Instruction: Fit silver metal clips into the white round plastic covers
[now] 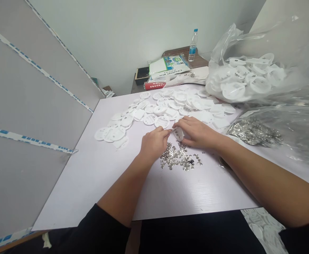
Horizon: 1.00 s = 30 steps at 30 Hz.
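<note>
Between thumb and fingers, my right hand [195,131] grips a round white plastic disc [179,134], tilted up on its edge, with small metal bits showing on its face. My left hand [155,141] is closed in a pinch at the disc's left rim; whatever its fingertips hold is too small to make out. Just below both hands lies a loose heap of small shiny metal clips [179,158]. Behind them spreads a wide pile of white plastic discs [161,110], some round and some squarish.
On the right stand a clear bag of white plastic parts [249,76] and a bag of metal clips [254,132]. A grey partition [38,106] borders the white table [91,183] at left. Farther back are a water bottle [193,46] and a red roll [154,85].
</note>
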Tool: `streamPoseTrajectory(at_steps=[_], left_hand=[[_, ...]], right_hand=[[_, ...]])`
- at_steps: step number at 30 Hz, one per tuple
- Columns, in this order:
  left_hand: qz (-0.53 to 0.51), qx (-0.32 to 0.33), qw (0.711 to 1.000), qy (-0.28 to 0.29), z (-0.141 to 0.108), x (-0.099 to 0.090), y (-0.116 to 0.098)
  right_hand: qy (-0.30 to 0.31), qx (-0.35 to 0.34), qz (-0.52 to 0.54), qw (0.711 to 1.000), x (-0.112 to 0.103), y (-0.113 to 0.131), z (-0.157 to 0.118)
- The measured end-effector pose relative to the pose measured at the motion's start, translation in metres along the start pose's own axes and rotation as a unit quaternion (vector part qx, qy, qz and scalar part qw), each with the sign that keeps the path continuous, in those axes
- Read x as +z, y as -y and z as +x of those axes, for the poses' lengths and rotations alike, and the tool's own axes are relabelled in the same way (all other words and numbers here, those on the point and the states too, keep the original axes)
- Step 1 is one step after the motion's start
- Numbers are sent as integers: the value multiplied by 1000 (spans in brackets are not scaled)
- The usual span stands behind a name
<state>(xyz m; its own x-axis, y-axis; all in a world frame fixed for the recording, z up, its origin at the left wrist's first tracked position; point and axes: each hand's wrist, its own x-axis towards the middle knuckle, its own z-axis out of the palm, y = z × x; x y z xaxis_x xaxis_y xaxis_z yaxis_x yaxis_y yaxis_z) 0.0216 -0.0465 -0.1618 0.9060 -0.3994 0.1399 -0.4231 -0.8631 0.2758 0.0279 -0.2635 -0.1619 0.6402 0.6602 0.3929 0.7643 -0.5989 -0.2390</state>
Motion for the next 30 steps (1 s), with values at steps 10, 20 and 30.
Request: streamPoseTrajectory(at_steps=[10, 20, 30], left_hand=[[23, -4, 1000, -9, 2, 2, -1], [66, -25, 997, -14, 6, 2, -8], [11, -65, 998, 14, 11, -3, -14]], right_hand=[[3, 5, 12, 1000, 0, -1, 1], [17, 6, 60, 998, -3, 2, 4], [26, -3, 73, 997, -4, -1, 6]])
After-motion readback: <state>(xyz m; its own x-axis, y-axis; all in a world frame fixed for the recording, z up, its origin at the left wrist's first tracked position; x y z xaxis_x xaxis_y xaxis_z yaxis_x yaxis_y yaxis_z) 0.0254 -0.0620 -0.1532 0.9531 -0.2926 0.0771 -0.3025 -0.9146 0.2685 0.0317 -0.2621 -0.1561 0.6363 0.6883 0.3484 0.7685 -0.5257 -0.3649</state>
